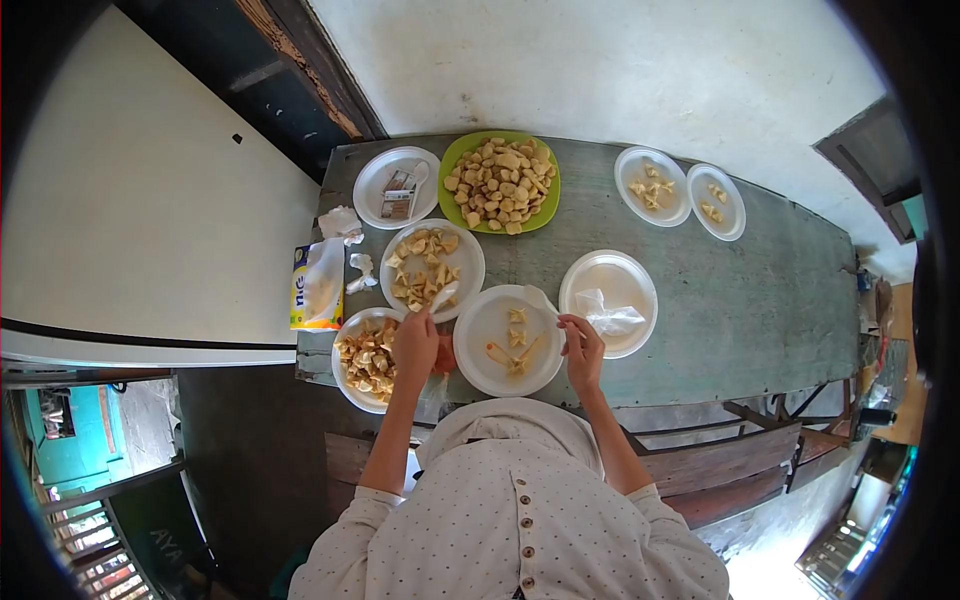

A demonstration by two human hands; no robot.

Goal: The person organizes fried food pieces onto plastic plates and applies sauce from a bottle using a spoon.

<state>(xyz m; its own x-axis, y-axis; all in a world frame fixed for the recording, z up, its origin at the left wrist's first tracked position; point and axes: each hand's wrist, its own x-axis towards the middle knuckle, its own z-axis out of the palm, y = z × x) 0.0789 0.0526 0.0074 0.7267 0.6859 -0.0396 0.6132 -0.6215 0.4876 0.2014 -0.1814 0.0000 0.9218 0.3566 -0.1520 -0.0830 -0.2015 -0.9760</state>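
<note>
Dumpling pieces, pale and folded (516,340), lay few in number on the round white disposable plate (480,320) at the near edge of the grey-green wooden tabletop (760,300), directly before the person. Left hand (414,343) hovered over the seam between that plate and a fuller white plate of browned pieces (365,362), grip closed on a white plastic spoon (441,296), seemingly for scooping. Right hand (582,345) pinched another white plastic utensil (538,298) at the plate's far rim. Green plate heaped with dumplings (500,182) sat farther back, within reach.
</note>
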